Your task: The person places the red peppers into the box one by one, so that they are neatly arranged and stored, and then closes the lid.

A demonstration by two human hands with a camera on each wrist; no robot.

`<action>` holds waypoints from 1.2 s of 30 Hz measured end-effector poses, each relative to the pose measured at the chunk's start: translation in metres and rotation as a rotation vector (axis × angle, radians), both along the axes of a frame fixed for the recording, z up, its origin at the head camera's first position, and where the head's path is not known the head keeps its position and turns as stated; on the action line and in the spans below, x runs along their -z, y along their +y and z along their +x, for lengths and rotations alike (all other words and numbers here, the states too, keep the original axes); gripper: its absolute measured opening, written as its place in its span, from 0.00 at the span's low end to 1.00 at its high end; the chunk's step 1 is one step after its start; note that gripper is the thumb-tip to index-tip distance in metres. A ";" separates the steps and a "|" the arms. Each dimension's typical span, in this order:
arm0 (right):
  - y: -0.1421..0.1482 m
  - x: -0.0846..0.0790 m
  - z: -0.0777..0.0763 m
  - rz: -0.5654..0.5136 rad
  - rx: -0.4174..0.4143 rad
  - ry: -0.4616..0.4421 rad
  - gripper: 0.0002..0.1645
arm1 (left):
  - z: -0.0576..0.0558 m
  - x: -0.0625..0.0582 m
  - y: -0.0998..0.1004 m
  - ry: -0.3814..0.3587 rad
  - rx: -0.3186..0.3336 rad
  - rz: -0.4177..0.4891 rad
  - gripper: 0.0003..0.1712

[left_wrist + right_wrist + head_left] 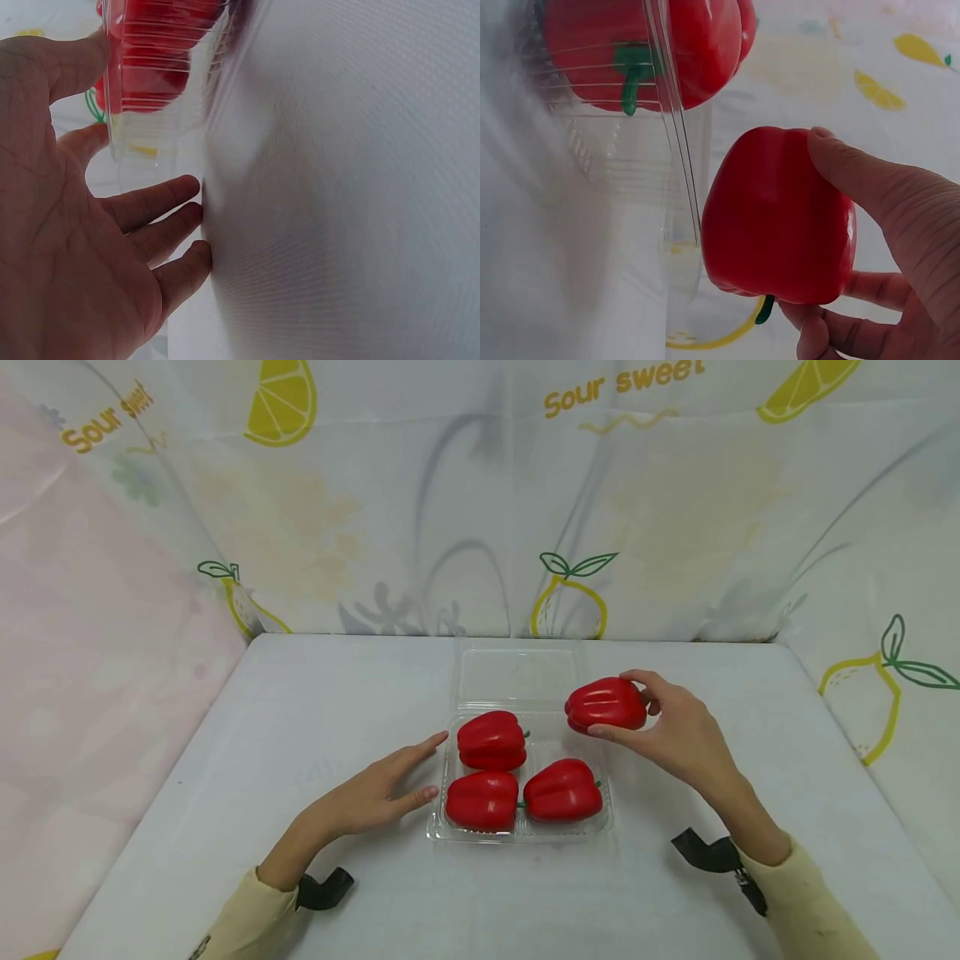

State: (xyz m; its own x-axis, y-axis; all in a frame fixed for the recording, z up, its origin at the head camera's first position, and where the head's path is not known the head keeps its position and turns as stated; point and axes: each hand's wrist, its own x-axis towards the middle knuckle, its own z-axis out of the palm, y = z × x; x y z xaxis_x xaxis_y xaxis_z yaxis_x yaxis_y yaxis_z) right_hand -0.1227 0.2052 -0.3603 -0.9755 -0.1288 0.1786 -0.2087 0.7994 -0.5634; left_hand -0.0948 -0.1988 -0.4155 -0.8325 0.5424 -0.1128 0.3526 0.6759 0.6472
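A clear plastic clamshell box (pixel 525 837) lies on the table with its lid (pixel 517 675) folded back. Inside are three red bell peppers: one at the back left (pixel 492 740), one at the front left (pixel 482 802) and one at the front right (pixel 562 790). Over the back right part of the box, my right hand (pixel 678 731) grips a fourth red bell pepper (pixel 780 217) between thumb and fingers; its green stem points down in the right wrist view. With fingers spread, my left hand (pixel 378 789) rests at the box's left side, its thumb and forefinger near the rim (pixel 112 82).
The box stands on a white-covered table (pixel 315 710). Behind it hangs a pale cloth (pixel 420 510) printed with lemons, with more cloth on both sides. Dark straps (pixel 326 889) show at both wrists, near the sleeves.
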 end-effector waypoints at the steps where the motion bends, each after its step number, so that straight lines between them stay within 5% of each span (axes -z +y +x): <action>1: -0.002 0.000 0.000 -0.002 -0.008 0.000 0.46 | 0.000 0.000 0.000 -0.001 0.001 0.002 0.42; 18: -0.030 0.000 0.006 0.044 -0.071 -0.007 0.46 | 0.000 0.000 0.000 -0.006 0.000 0.014 0.43; 36: -0.053 0.008 0.017 0.107 -0.047 0.022 0.45 | 0.001 0.000 -0.001 -0.004 0.000 0.032 0.43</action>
